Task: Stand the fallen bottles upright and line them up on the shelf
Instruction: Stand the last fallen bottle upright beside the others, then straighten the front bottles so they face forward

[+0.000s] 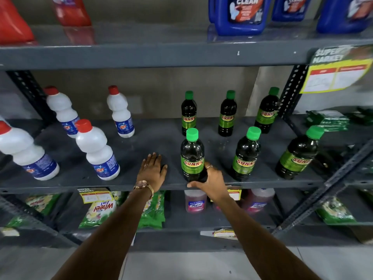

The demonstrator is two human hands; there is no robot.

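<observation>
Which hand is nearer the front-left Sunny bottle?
Right. The right hand grips the base of the front-left Sunny bottle; the left hand lies flat on the shelf beside it, apart.

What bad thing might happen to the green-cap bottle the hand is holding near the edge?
The front-left Sunny bottle stands right at the shelf front edge, with the right hand wrapped around its base. A slip there could tip it off onto the floor. If it leans back, it may knock the Sunny bottle behind it, which stands close. The left hand lies flat on the shelf and is not steadying anything.
</observation>
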